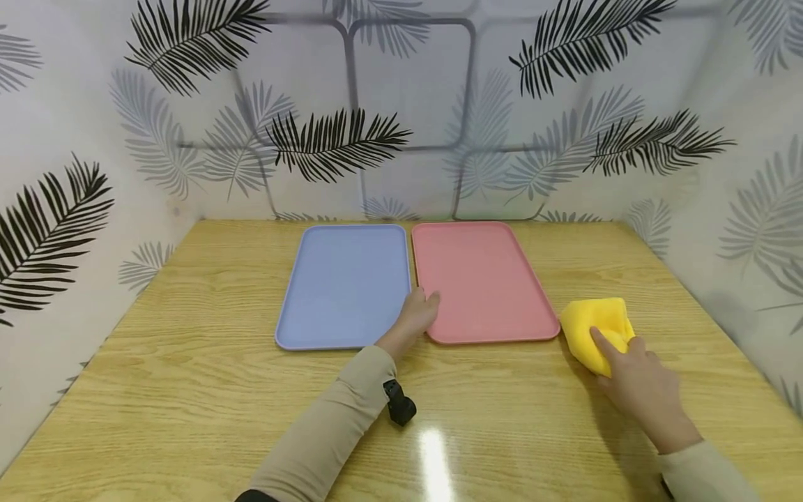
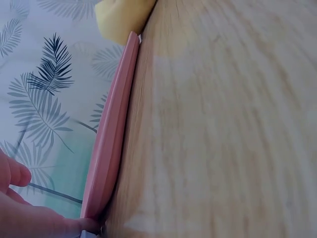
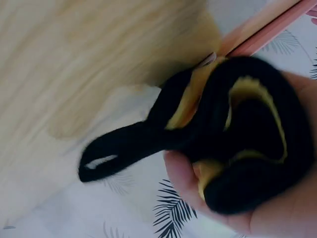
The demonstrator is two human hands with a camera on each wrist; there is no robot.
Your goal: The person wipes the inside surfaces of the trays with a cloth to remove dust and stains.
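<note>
My left hand [image 1: 416,312] is at the near ends of a blue tray [image 1: 348,286] and a pink tray [image 1: 479,279], which lie side by side on the table. In the left wrist view a finger [image 2: 67,225] meets the end of the pink tray's rim, with other fingertips apart from it. My right hand [image 1: 643,383] grips a soft yellow fabric item [image 1: 592,335] by the pink tray's near right corner. The right wrist view shows this item's black lining or trim [image 3: 228,124] and a black loop sticking out; its exact kind is unclear.
The wood-grain table [image 1: 188,390] carries both trays toward its back edge. Leaf-patterned fabric [image 1: 414,104] stands behind it and at both sides. A black wrist device [image 1: 399,404] sits at the left cuff.
</note>
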